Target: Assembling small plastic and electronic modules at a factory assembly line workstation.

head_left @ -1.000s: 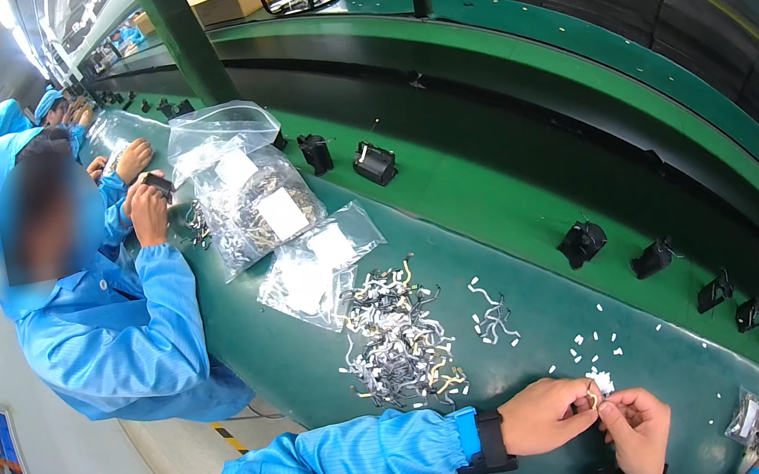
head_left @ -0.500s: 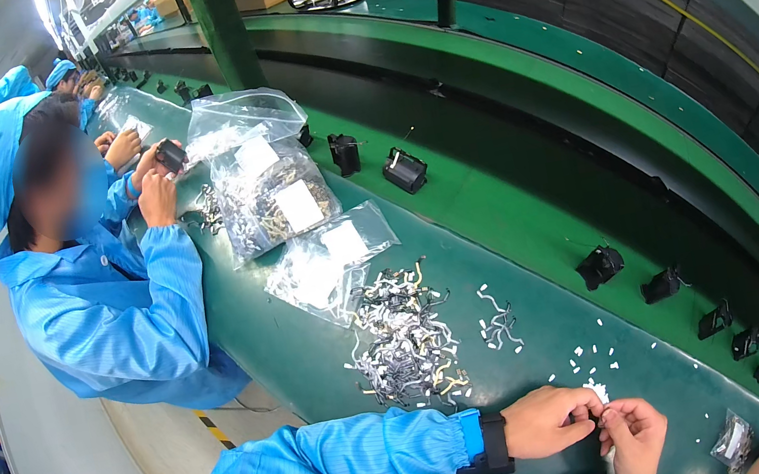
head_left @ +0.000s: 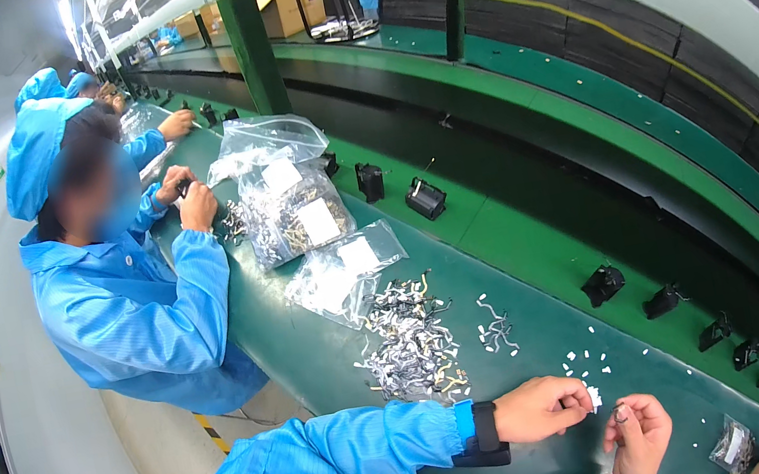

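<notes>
Head view: one right hand (head_left: pixel 642 439), grip pinched on a small wire piece (head_left: pixel 621 415), raised above the green worktop (head_left: pixel 532 342). One left hand (head_left: pixel 537 410), fingertips beside a cluster of white pieces (head_left: pixel 595 397); whether its grip held any could not be made out. To the left, one heap of mixed wire leads (head_left: pixel 409 348); near it, a smaller group of leads (head_left: pixel 495 328). Farther along, one filled clear bag (head_left: pixel 300 215). Black units (head_left: pixel 427 198), several, stood along the far side.
</notes>
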`<state>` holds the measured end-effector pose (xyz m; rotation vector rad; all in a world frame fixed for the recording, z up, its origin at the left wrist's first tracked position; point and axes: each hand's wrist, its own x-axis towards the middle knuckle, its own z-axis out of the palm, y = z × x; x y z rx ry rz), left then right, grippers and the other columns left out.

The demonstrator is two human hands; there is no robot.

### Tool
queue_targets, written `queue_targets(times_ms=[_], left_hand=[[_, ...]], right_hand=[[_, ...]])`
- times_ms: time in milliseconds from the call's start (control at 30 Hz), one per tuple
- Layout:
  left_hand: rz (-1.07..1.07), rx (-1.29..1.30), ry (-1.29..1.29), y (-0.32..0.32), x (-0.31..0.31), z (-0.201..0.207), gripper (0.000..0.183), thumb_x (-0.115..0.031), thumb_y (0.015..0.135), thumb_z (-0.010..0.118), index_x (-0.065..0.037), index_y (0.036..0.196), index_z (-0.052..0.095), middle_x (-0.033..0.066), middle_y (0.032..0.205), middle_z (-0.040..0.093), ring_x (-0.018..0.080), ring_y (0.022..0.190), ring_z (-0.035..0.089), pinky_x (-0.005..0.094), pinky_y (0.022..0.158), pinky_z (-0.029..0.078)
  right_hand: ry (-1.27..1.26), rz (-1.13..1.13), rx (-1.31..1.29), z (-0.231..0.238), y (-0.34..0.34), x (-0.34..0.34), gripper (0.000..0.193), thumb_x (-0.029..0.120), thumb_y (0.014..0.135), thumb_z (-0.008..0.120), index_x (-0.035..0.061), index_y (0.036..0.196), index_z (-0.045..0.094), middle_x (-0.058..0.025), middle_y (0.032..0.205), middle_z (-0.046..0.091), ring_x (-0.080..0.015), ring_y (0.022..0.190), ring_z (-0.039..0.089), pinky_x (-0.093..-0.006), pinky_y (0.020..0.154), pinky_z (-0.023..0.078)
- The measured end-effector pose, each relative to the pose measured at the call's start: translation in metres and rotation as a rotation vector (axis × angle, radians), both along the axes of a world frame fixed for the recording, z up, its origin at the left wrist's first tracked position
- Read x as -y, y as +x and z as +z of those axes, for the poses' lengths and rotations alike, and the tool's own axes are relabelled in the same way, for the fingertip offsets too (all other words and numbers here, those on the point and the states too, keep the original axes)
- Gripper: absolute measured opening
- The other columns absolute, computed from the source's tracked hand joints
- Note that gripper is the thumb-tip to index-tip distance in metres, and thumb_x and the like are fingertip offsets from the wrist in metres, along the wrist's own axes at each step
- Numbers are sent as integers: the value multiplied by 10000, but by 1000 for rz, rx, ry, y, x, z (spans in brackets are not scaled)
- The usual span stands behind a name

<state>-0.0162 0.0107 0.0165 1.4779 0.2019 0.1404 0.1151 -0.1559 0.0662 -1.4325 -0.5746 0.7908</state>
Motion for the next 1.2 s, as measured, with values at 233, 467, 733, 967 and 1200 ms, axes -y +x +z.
queue_targets(times_ms=[233, 467, 733, 967, 1200], left_hand=[[-8, -13, -65, -7, 7, 15, 202, -169, 1026, 586, -27, 1165, 620, 8, 975, 642, 89, 815, 614, 243, 694, 507], [120, -22, 166, -52, -14, 97, 172, -162, 999, 625, -54, 1132, 647, 9, 975, 666, 72, 842, 618, 240, 701, 519], [688, -278, 847, -35, -219, 39, 346, -209, 861, 727, -75, 1176, 675, 67, 914, 697, 142, 769, 629, 294, 735, 530], [816, -786, 1157, 23, -227, 23, 536, -405, 776, 712, -211, 1274, 672, 176, 1243, 658, 439, 1374, 334, 528, 1131, 328], [806, -815, 1243, 28, -290, -31, 445, -228, 774, 710, -171, 1215, 688, 138, 1178, 696, 360, 1180, 588, 458, 1024, 473]], right_hand=[[122, 0, -101, -38, 18, -8, 101, 56, 962, 646, -39, 996, 645, -53, 752, 650, -84, 575, 579, -208, 464, 455], [143, 15, -144, -40, 23, -6, 109, 95, 963, 654, -13, 971, 653, -41, 761, 649, -75, 572, 577, -203, 456, 444], [190, 59, -223, -33, 23, -8, 113, 79, 950, 674, -21, 1002, 662, -46, 781, 664, -76, 605, 597, -198, 476, 453], [214, 52, -232, -34, 25, -3, 128, 91, 949, 685, -22, 1007, 670, -54, 793, 675, -78, 608, 603, -197, 478, 457], [226, 65, -213, -33, 22, 0, 120, 105, 957, 680, -11, 988, 669, -42, 773, 663, -80, 597, 599, -204, 475, 460]])
